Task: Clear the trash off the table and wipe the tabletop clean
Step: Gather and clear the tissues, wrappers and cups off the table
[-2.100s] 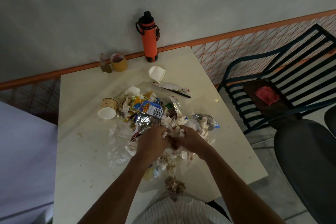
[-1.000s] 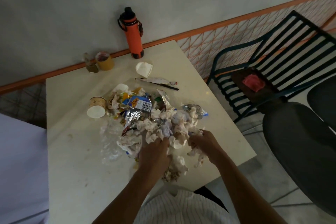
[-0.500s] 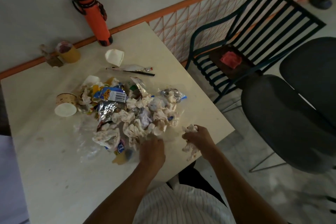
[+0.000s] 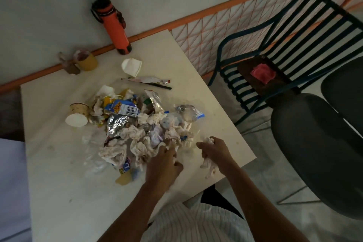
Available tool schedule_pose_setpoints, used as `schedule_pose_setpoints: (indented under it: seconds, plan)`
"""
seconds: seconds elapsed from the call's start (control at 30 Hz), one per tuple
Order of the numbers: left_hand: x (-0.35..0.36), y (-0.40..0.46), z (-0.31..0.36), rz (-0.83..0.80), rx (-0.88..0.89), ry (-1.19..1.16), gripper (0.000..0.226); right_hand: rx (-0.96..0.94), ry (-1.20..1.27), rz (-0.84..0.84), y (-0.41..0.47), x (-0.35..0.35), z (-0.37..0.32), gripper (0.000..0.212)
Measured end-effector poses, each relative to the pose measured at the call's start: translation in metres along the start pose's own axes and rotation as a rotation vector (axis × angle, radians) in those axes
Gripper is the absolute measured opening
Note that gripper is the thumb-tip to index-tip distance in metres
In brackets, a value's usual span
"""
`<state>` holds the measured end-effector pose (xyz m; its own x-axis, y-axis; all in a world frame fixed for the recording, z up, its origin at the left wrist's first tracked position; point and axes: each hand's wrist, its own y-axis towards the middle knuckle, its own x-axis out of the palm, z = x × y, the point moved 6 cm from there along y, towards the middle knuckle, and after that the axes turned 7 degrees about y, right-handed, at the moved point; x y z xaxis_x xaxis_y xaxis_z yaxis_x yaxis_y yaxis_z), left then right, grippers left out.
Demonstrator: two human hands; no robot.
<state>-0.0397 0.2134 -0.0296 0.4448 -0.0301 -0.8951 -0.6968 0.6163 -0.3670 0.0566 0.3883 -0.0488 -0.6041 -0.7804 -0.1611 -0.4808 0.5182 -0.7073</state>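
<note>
Right hand [image 4: 215,150] grips crumpled tissue [image 4: 208,165] near the counter [image 4: 59,192] edge; left hand [image 4: 164,167], fingers relaxed, touches the trash pile [image 4: 141,124]. Blue wrapper [image 4: 122,109] shows a barcode; lettering illegible.

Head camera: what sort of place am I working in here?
Probably a casual eating area, such as a canteen or cafe corner. A cream table against the wall carries snack wrappers, crumpled napkins and paper cups, and a slatted metal chair stands beside an orange mesh railing.
</note>
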Motion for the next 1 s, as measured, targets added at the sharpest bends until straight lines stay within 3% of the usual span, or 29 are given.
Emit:
schedule_pose_setpoints:
  seconds: [0.17, 0.33, 0.53, 0.6, 0.8, 1.0]
  plan:
    - [-0.009, 0.002, 0.006, 0.058, -0.129, -0.15, 0.045, -0.034, -0.062, -0.117, 0.023, -0.003, -0.02, 0.011]
    - [-0.015, -0.009, 0.01, 0.106, -0.309, -0.272, 0.034, -0.067, -0.169, -0.203, 0.041, 0.001, -0.037, 0.021]
    - [-0.004, -0.036, 0.009, 0.141, -0.493, -0.392, 0.015, -0.102, -0.237, -0.355, 0.047, 0.012, -0.035, 0.011]
    - [-0.001, -0.05, 0.006, 0.177, -0.535, -0.418, 0.006, -0.108, -0.257, -0.377, 0.04, 0.016, -0.031, 0.018]
    - [0.009, -0.091, -0.015, 0.224, -0.6, -0.487, 0.011, -0.116, -0.352, -0.419, 0.012, 0.033, -0.003, 0.056]
    - [0.025, -0.141, -0.051, 0.217, -0.593, -0.49, 0.013, -0.059, -0.346, -0.308, -0.027, 0.049, 0.034, 0.068]
